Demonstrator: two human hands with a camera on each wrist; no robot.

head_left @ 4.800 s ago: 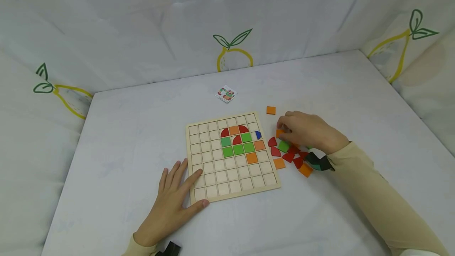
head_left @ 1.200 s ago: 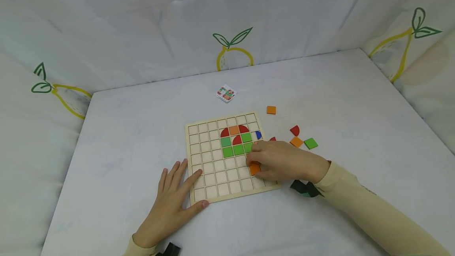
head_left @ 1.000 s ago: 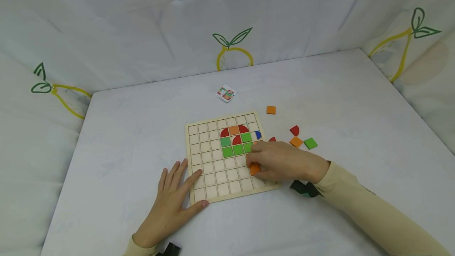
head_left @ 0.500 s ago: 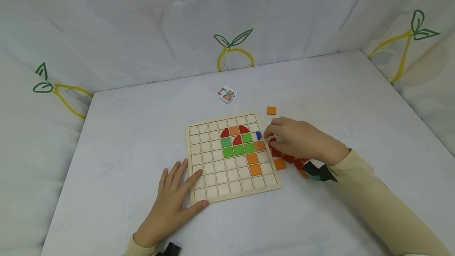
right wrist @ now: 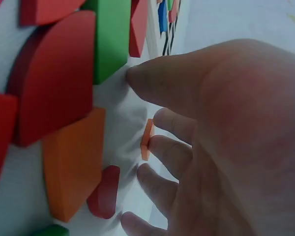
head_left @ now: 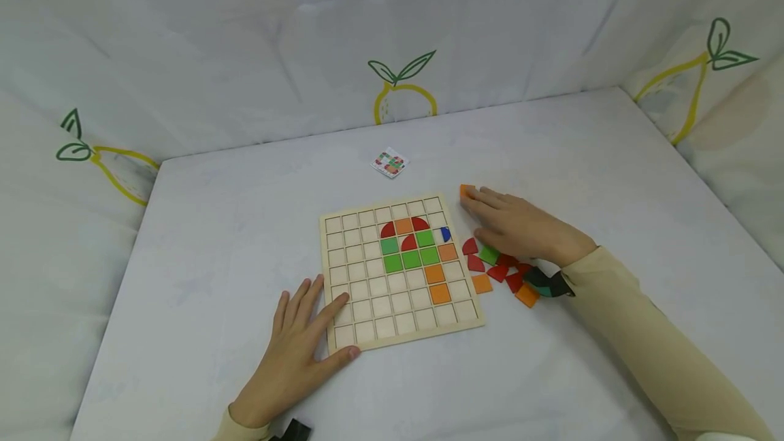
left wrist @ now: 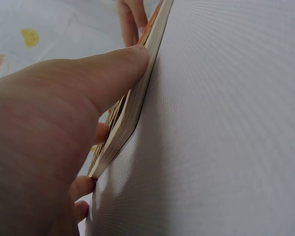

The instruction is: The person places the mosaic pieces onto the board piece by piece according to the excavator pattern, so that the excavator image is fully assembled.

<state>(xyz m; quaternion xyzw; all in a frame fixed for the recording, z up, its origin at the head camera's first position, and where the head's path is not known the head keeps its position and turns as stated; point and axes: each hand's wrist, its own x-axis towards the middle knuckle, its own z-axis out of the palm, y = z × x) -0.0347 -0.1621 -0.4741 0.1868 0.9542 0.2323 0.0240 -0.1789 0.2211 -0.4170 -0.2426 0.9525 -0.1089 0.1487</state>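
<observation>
A wooden grid board (head_left: 373, 305) lies on the table, with red, orange, green and blue pieces in several of its squares. Spread over its near left corner is my left hand (head_left: 294, 352); the thumb and index finger rest on the frame. My right hand (head_left: 520, 226) is right of the board, its fingers extended and their tips over or against a lone orange square tile (head_left: 467, 189). In the right wrist view that orange tile (right wrist: 146, 140) shows beside the fingertips, and the hand grips nothing. Part of the loose pile is hidden under this hand.
Loose red quarter-circle pieces (head_left: 497, 272), a green square tile (head_left: 488, 254) and orange square tiles (head_left: 482, 283) lie between the board and my right wrist. A small printed card (head_left: 390, 162) with a coloured pattern lies behind the board. White cloth walls surround the table.
An orange tile now sits in the square below another orange one, where my right hand was pressing. That hand has since withdrawn right and moved up to the lone orange tile. The left stays put.
</observation>
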